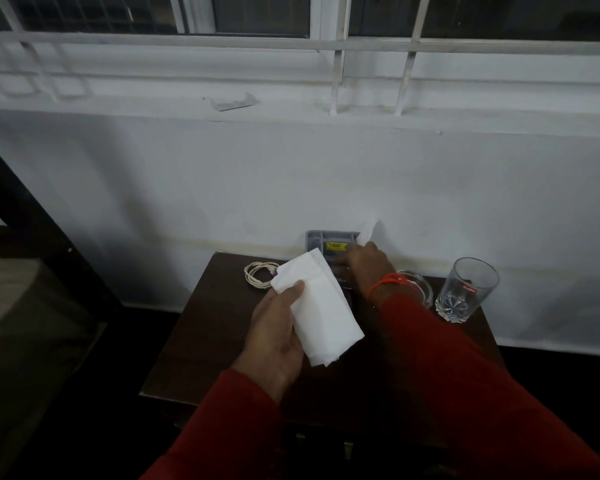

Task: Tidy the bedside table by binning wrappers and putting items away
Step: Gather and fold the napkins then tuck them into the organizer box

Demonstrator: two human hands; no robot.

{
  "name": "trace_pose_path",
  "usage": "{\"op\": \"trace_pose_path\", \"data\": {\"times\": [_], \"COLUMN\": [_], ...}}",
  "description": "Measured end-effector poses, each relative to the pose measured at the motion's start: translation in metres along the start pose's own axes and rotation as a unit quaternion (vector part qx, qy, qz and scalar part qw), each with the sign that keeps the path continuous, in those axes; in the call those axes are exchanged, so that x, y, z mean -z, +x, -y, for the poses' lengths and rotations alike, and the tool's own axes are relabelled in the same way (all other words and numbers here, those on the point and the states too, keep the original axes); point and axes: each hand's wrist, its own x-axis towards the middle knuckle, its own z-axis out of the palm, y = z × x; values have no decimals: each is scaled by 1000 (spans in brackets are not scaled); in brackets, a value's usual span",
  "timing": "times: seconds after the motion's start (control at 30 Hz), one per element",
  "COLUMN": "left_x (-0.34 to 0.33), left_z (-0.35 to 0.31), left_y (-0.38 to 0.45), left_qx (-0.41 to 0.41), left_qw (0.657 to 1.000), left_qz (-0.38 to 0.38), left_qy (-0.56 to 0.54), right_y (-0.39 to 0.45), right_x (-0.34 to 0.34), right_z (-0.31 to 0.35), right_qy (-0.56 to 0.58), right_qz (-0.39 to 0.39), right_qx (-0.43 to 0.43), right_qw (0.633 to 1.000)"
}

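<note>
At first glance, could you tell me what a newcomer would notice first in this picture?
The folded white paper tissue stands out most, held in the left hand above the dark brown wooden bedside table. Behind it the right hand reaches to a grey plastic tray with a yellow label at the wall. A clear cut-glass tumbler stands at the table's right edge, and a coiled cream cable lies at the back left.
</note>
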Motion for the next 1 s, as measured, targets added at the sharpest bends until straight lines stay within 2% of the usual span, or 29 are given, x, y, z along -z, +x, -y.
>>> {"op": "trace_pose_path", "data": {"times": [0.23, 0.33, 0.43, 0.57, 0.67, 0.8, 1.0], "left_x": [1, -1, -2, 1, 4, 7, 9], "left_z": [-3, -3, -5, -9, -18, -23, -21], "left_y": [-2, -4, -5, -4, -4, -4, -1], "left_qx": [-3, -5, -8, -9, -12, -8, -14], "left_qw": [1000, 1000, 1000, 1000, 1000, 1000, 1000], "left_qz": [-3, -4, -4, -6, -8, -11, -19], "left_qy": [-3, -4, -3, -3, -8, -11, 7], "right_y": [-1, -3, -6, -10, -9, -10, -11], "right_x": [-5, -6, -8, -13, -13, -14, -21], "right_z": [3, 1, 4, 10, 11, 8, 9], "right_qy": [2, 22, -17, -54, -30, 3, -38], "right_qz": [13, -33, -73, -45, -28, -94, -51], "right_qx": [36, 24, -9, -2, 22, -1, 5], "right_qw": [999, 999, 997, 998, 999, 996, 998]}}
